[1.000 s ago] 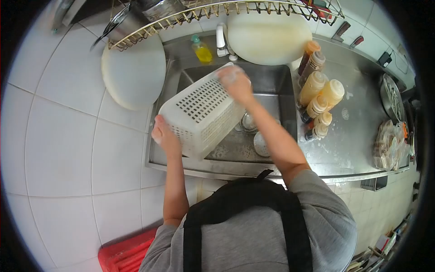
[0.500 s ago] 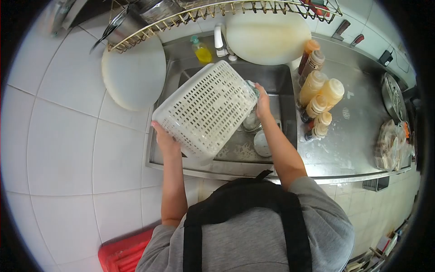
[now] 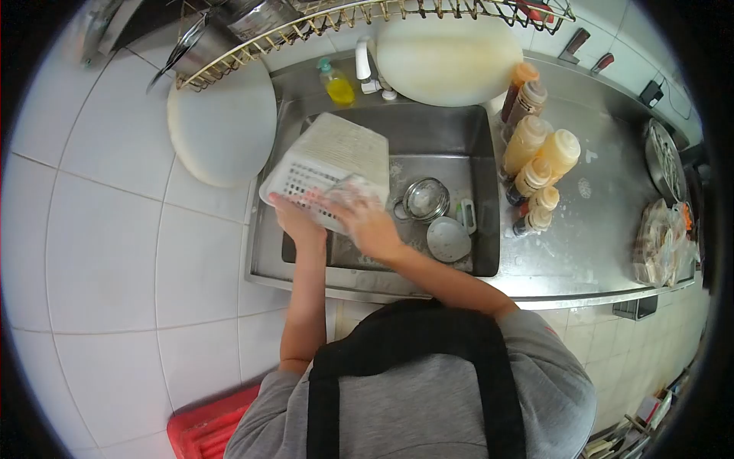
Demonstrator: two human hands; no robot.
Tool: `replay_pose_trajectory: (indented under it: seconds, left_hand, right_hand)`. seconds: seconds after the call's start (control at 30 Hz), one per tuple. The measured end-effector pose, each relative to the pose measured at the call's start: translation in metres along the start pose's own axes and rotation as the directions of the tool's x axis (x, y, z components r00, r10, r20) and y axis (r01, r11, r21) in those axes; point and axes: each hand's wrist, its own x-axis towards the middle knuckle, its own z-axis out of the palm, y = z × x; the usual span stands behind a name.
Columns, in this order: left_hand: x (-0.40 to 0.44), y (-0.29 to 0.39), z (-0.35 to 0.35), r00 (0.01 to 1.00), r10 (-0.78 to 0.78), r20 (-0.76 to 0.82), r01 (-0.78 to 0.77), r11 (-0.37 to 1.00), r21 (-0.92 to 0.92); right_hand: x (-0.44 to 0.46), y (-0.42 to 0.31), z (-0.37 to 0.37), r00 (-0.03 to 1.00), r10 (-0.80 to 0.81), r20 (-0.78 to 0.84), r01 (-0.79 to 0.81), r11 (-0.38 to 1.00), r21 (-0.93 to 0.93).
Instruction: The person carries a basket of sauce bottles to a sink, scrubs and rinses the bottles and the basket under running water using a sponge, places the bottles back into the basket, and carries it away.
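Observation:
A white perforated basket (image 3: 344,141) is tilted over the left part of the steel sink (image 3: 440,141). My left hand (image 3: 298,222) grips its near lower edge, fingers reaching up inside or behind the holes. Against the basket's near side presses my right hand (image 3: 363,218), closed on a pale, wet cloth or sponge (image 3: 353,186), blurred by motion. On the sink floor, right of my hands, lie a round metal strainer or pot (image 3: 425,200), a white round dish (image 3: 449,239) and a small white-and-green item (image 3: 467,216).
Several sauce bottles (image 3: 527,145) stand right of the sink. Behind it are a faucet (image 3: 365,65), a yellow soap bottle (image 3: 336,86) and a round board (image 3: 447,61). A wire rack (image 3: 367,17) hangs above. A plastic bag (image 3: 659,245) and metal bowl (image 3: 665,161) sit at the right.
The basket has turned and tipped, and now shows a narrower side. My right hand has moved left from its far right edge to its near side, uncovering the items in the sink.

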Motion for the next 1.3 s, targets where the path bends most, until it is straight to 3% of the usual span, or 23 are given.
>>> replay_pose_trajectory:
  seconds: [0.1, 0.2, 0.23, 0.3, 0.33, 0.37, 0.43, 0.53, 0.6, 0.67, 0.77, 0.8, 0.87, 0.93, 1.0, 1.03, 1.07, 1.13, 1.23, 1.27, 1.3]
  left_hand:
    - [-0.022, 0.002, 0.019, 0.987, 0.086, 0.134, -0.097, 0.992, 0.077]
    - [-0.031, 0.017, 0.018, 0.992, 0.012, 0.129, -0.031, 0.989, 0.146]
    - [-0.033, 0.020, 0.012, 0.987, -0.009, 0.160, -0.012, 0.991, 0.132]
    - [-0.036, 0.028, -0.006, 0.972, -0.050, 0.228, 0.027, 0.994, 0.103]
    - [-0.040, 0.038, -0.010, 0.968, -0.051, 0.247, 0.023, 0.993, 0.116]
    - [-0.039, 0.044, -0.013, 0.976, -0.041, 0.213, 0.023, 0.996, 0.084]
    - [-0.037, 0.054, -0.021, 0.991, -0.022, 0.135, 0.019, 1.000, 0.021]
    - [-0.014, 0.048, -0.045, 0.987, 0.022, 0.158, -0.019, 1.000, -0.021]
    - [-0.009, 0.046, -0.040, 0.984, 0.029, 0.176, -0.016, 0.997, -0.073]
    - [-0.012, 0.043, -0.036, 0.980, 0.000, 0.200, 0.015, 0.997, -0.073]
    - [-0.026, 0.039, -0.021, 0.968, -0.067, 0.240, 0.074, 0.997, -0.019]
    - [-0.033, 0.041, -0.015, 0.967, -0.082, 0.240, 0.084, 0.996, 0.001]
    - [-0.035, 0.043, -0.016, 0.972, -0.077, 0.220, 0.074, 0.997, 0.020]
    - [-0.027, 0.034, -0.024, 0.984, -0.034, 0.177, 0.034, 0.999, 0.005]
    - [-0.018, 0.030, -0.034, 0.992, -0.019, 0.128, 0.013, 0.999, 0.050]
    - [-0.013, 0.028, -0.040, 0.995, -0.012, 0.097, 0.006, 0.997, 0.072]
    - [-0.008, 0.024, -0.047, 0.997, -0.022, 0.068, 0.015, 0.995, 0.100]
    - [-0.003, 0.013, -0.057, 0.999, -0.049, 0.010, 0.047, 0.988, 0.149]
    - [-0.003, 0.007, -0.051, 0.994, -0.104, -0.040, 0.109, 0.981, 0.158]
    - [0.001, -0.002, -0.055, 0.988, -0.154, -0.018, 0.155, 0.978, 0.142]
    - [0.007, -0.015, -0.063, 0.979, -0.205, 0.005, 0.203, 0.970, 0.131]
  right_hand:
    - [0.046, -0.014, -0.010, 0.993, 0.038, -0.116, -0.025, 0.994, 0.109]
    - [0.090, -0.010, -0.042, 0.996, 0.045, -0.074, -0.031, 0.982, 0.185]
    - [0.097, 0.001, -0.042, 0.987, 0.159, -0.028, -0.133, 0.901, 0.412]
    - [0.105, 0.036, -0.045, 0.934, 0.331, 0.131, -0.308, 0.568, 0.763]
    - [0.104, 0.060, -0.041, 0.923, 0.384, -0.005, -0.244, 0.597, 0.765]
    - [0.097, 0.086, -0.031, 0.894, 0.426, -0.138, -0.182, 0.627, 0.758]
    - [0.071, 0.139, -0.001, 0.852, 0.470, -0.229, -0.276, 0.776, 0.567]
    - [0.023, 0.130, 0.019, 0.885, 0.343, -0.316, -0.213, 0.900, 0.380]
    - [0.017, 0.059, -0.011, 0.934, 0.337, -0.121, -0.208, 0.785, 0.583]
    - [0.017, 0.003, -0.028, 0.984, 0.172, -0.038, -0.128, 0.848, 0.514]
    - [0.055, 0.026, -0.038, 0.978, 0.168, -0.121, -0.063, 0.798, 0.599]
    - [0.062, 0.049, -0.039, 0.939, 0.338, -0.059, -0.198, 0.676, 0.709]
    - [0.056, 0.102, -0.028, 0.861, 0.499, -0.102, -0.326, 0.694, 0.642]
    - [-0.001, 0.159, 0.013, 0.943, 0.311, -0.121, -0.280, 0.935, 0.219]
    - [-0.078, 0.188, 0.038, 0.907, 0.336, 0.255, -0.341, 0.940, -0.027]
    - [-0.102, 0.176, 0.032, 0.767, 0.571, 0.291, -0.611, 0.789, 0.063]
    - [-0.121, 0.172, 0.023, 0.615, 0.660, 0.432, -0.736, 0.676, 0.015]
    - [-0.146, 0.165, 0.002, 0.421, 0.662, 0.621, -0.594, 0.718, -0.362]
    - [-0.158, 0.195, 0.032, 0.527, 0.603, 0.598, -0.559, 0.777, -0.290]
    - [-0.154, 0.220, 0.051, 0.668, 0.478, 0.571, -0.501, 0.856, -0.130]
    - [-0.126, 0.226, 0.049, 0.658, 0.483, 0.578, -0.542, 0.836, -0.081]
